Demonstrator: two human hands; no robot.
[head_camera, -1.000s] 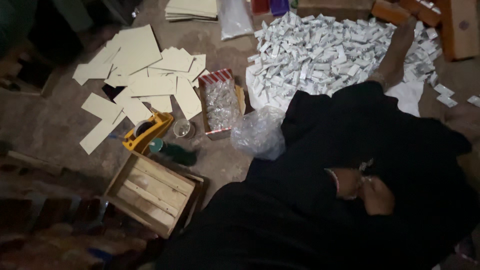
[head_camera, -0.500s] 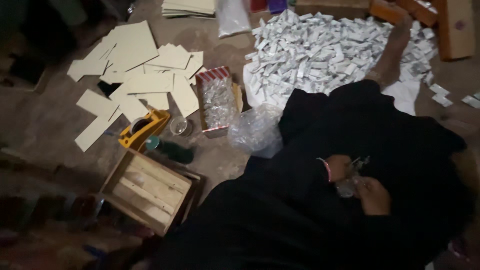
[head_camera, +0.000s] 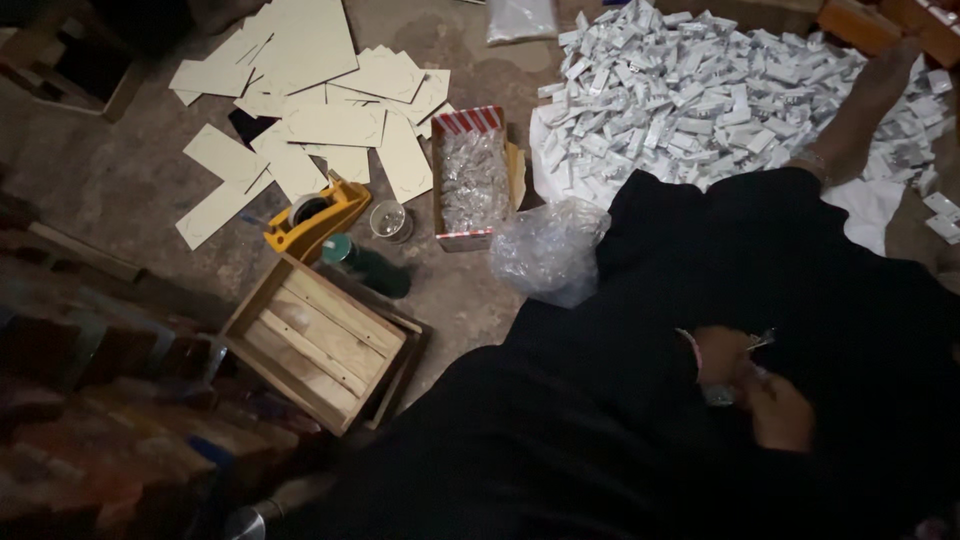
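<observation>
- Both hands sit close together in the lower right of the frame, over dark cloth on the lap. The left hand (head_camera: 722, 355) and the right hand (head_camera: 778, 410) touch around a small metallic piece (head_camera: 735, 385); the dim light leaves it unclear whether either hand grips it.
- A crumpled clear plastic bag (head_camera: 548, 250) lies at the cloth's upper left edge, just beside it.
- The heap of small white packets (head_camera: 690, 95) fills the upper right, its lower edge meeting the cloth and a bare foot (head_camera: 860, 110).
- An open cardboard box (head_camera: 470, 180) of clear bits stands at upper centre, between the packets and the scattered cream card sheets (head_camera: 310, 110).
- A yellow tape dispenser (head_camera: 315, 215) and a glass jar (head_camera: 388, 220) lie near the wooden tray (head_camera: 315, 345) at centre left.
- Bare floor shows between the tray and the bag.
</observation>
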